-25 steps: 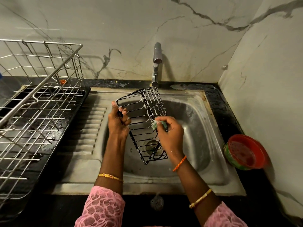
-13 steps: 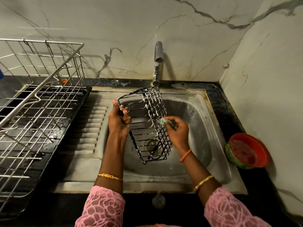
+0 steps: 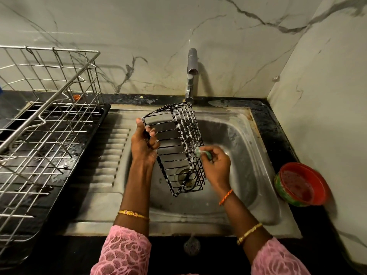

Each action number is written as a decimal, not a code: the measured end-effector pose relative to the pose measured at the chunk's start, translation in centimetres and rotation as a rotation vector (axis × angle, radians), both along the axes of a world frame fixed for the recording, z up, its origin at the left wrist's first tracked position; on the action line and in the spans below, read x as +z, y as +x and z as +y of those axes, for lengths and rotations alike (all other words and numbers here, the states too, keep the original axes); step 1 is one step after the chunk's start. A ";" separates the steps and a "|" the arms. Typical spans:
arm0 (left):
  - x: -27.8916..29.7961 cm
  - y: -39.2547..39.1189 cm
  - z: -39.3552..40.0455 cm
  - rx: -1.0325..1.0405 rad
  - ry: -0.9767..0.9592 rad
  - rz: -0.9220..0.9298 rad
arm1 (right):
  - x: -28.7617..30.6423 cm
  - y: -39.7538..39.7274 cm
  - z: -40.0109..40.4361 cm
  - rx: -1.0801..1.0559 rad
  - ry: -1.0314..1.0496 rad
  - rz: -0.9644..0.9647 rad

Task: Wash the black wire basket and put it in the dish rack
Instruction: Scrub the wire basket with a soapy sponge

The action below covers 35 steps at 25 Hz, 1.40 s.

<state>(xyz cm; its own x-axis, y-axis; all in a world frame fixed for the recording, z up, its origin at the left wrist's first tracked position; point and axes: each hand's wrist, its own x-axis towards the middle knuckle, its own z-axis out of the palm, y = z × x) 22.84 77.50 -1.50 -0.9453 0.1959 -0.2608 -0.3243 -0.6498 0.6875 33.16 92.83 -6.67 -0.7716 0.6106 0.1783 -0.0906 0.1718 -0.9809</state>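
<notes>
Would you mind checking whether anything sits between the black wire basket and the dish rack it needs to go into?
Nothing visible does. The black wire basket is held over the sink, and only the bare ribbed drainboard separates it from the dish rack on the left, whose visible wire floor looks unoccupied.

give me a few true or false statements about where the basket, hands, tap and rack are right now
1. The left hand grips the black wire basket by its rim. True.
2. The basket already sits in the silver wire dish rack. False: it is held tilted over the steel sink; the rack stands apart on the left.
3. The right hand presses a small green scrubber against the basket's side. True.
4. The basket's wires are clean and dry. False: white soap foam clings to them.
5. The red round bowl lies inside the sink. False: it sits on the counter to the sink's right.
</notes>
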 end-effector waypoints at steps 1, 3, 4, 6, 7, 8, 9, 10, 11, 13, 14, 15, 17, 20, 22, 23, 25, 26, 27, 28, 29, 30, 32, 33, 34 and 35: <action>0.1 0.0 0.0 0.000 -0.004 0.003 | 0.2 -0.8 0.8 -0.041 -0.012 -0.026; 0.4 0.1 0.0 0.008 -0.006 0.003 | 0.4 -1.7 1.3 -0.051 -0.028 -0.055; 0.5 0.1 0.1 0.019 -0.008 0.001 | 0.6 -1.6 0.8 -0.039 -0.048 -0.049; 0.5 0.1 0.2 0.040 -0.005 -0.003 | 0.8 -0.4 -1.2 -0.008 -0.075 0.007; 0.5 0.0 0.3 0.041 0.001 -0.003 | 0.6 0.6 -2.4 0.014 -0.054 0.044; 0.4 0.0 0.4 0.037 0.005 0.000 | 0.6 1.6 -3.4 0.044 -0.017 0.076; 0.3 0.0 0.4 0.031 0.003 0.004 | 0.6 2.4 -3.9 0.072 0.020 0.098; 0.1 0.1 0.5 0.027 -0.002 0.006 | 0.6 2.5 -3.7 0.089 0.047 0.112; 0.0 0.2 0.5 0.025 -0.007 0.005 | 0.7 2.1 -3.1 0.098 0.072 0.121; 0.0 0.4 0.4 0.020 -0.008 0.002 | 1.1 0.7 -1.5 0.094 0.114 0.111; 0.1 0.4 0.4 0.017 -0.006 0.004 | 1.2 -0.2 -0.6 0.071 0.098 0.079; 0.3 0.4 0.4 0.015 -0.002 0.005 | 1.4 -1.1 0.3 0.048 0.056 0.031; 0.7 0.4 0.3 0.019 0.017 0.005 | 1.4 -2.8 1.8 0.010 -0.007 -0.053; 1.0 0.3 0.2 0.020 0.043 0.018 | 1.3 -4.0 2.7 -0.030 -0.026 -0.092; 1.0 0.2 0.2 0.021 0.061 0.014 | 1.1 -3.3 2.0 -0.038 -0.053 -0.107; 0.9 0.2 0.1 0.027 0.070 0.010 | 0.8 -2.6 1.4 -0.025 -0.059 -0.107; 0.7 0.1 0.0 0.027 0.066 0.014 | 0.6 -1.3 0.2 -0.004 -0.062 -0.082; 0.6 0.2 0.1 0.020 0.054 0.019 | 0.8 -1.3 0.1 -0.015 -0.071 -0.067; 0.5 0.3 0.1 0.015 0.040 0.019 | 1.2 -1.7 0.4 -0.036 -0.077 -0.055; 0.4 0.5 0.1 0.012 0.030 0.017 | 1.8 -2.4 1.0 -0.057 -0.074 -0.045; 0.3 0.6 0.1 0.006 0.025 0.016 | 2.4 -3.4 1.7 -0.067 -0.066 -0.032; 0.4 0.7 0.1 -0.003 0.026 0.018 | 3.1 -4.3 2.4 -0.062 -0.046 -0.014; 0.6 0.6 0.1 -0.015 0.044 0.015 | 3.3 -5.2 3.5 -0.010 0.024 0.015; 0.8 0.5 0.1 -0.015 0.067 0.009 | 2.8 -4.9 3.7 0.015 0.056 0.003; 1.0 0.3 0.1 -0.016 0.095 0.005 | 1.7 -4.2 3.8 0.021 0.081 -0.035; 1.2 0.1 0.0 -0.018 0.116 0.005 | 0.3 -3.1 3.9 0.011 0.083 -0.086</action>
<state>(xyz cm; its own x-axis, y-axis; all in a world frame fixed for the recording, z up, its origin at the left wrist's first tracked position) 22.95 77.53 -0.30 -0.9427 0.2410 -0.2306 -0.3330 -0.7191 0.6099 30.05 96.73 -6.37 -0.7927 0.5879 0.1611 -0.0096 0.2523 -0.9676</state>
